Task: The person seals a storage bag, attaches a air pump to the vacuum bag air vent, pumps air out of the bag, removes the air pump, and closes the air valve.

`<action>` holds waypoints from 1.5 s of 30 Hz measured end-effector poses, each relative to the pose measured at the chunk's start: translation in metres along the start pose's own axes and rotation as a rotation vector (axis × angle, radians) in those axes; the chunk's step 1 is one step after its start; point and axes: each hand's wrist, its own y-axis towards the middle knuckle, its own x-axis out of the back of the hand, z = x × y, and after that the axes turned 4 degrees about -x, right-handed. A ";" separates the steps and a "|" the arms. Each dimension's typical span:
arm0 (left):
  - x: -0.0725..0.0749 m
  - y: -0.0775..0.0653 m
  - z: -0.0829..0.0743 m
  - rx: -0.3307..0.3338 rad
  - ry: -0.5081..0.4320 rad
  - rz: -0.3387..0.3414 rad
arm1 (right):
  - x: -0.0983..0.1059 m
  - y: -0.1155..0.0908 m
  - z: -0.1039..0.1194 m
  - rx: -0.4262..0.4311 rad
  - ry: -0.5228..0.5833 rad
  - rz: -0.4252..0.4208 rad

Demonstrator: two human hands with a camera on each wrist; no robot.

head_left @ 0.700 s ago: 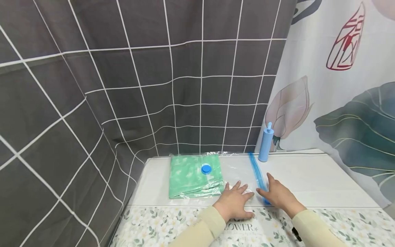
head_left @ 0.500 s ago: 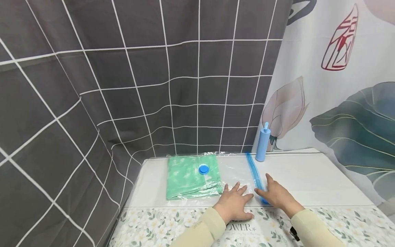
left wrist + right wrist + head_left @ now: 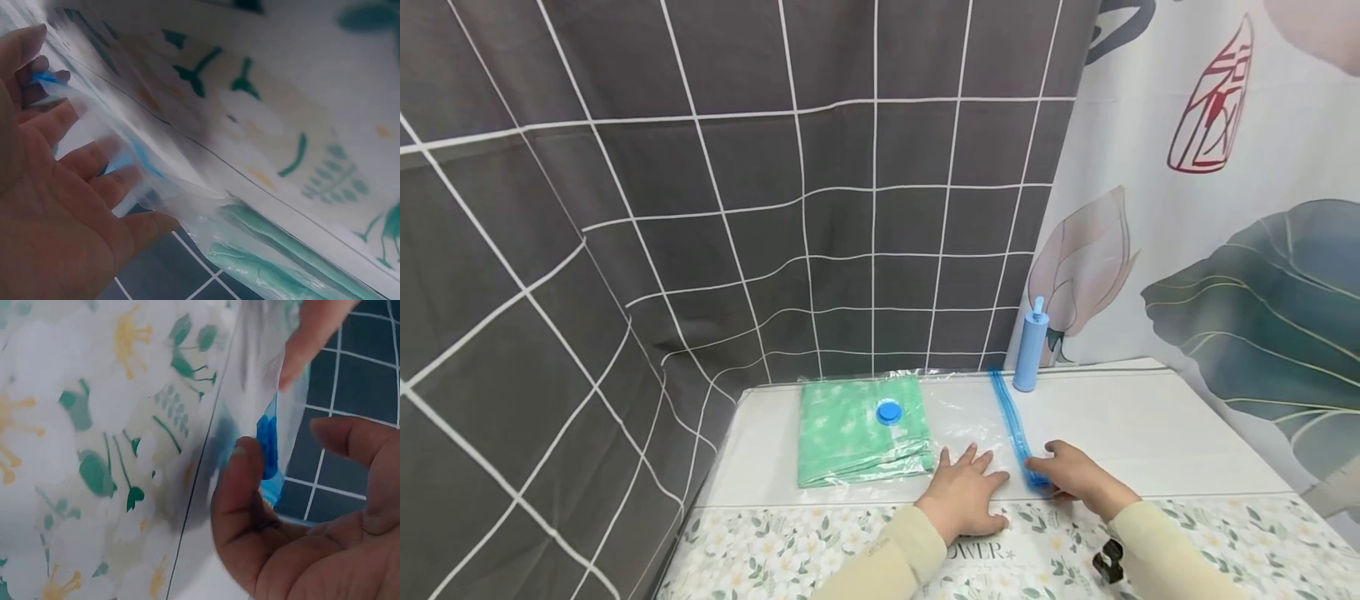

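On the table lies a clear vacuum storage bag (image 3: 958, 421) with folded green fabric (image 3: 857, 429) inside and a round blue valve (image 3: 889, 412) on top. My left hand (image 3: 964, 493) rests on the bag's near edge, fingers spread. A blue zip strip (image 3: 1011, 417) runs along the bag's right end. My right hand (image 3: 1078, 475) is at the strip's near end, beside a blue zip slider (image 3: 267, 447). In the right wrist view, one fingertip touches or nearly touches the slider, and another digit stands apart from it across a gap. The left wrist view shows the left palm under the clear film.
A light blue hand pump (image 3: 1032, 346) stands upright behind the strip's far end. A floral cloth (image 3: 790, 550) covers the front of the white table (image 3: 1120, 417). A dark grid curtain (image 3: 835, 208) hangs behind and on the left, a flower-print curtain (image 3: 1225, 292) on the right.
The right hand's raised finger has come down toward the near end of the zip strip. My left hand stays on the bag. The head view has shifted slightly to the right.
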 end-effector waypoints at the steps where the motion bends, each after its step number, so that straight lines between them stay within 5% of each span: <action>1: 0.000 0.001 0.000 0.004 0.007 -0.002 | 0.000 -0.003 0.003 -0.004 0.023 0.005; 20: 0.004 0.020 -0.031 0.000 0.186 -0.257 | 0.003 -0.015 0.016 -0.006 0.154 0.039; 31: 0.007 0.030 -0.044 0.063 0.299 -0.350 | 0.003 -0.016 0.017 0.021 0.212 0.051; 45: 0.010 0.034 -0.046 0.068 0.308 -0.433 | 0.006 -0.018 0.022 0.038 0.228 0.006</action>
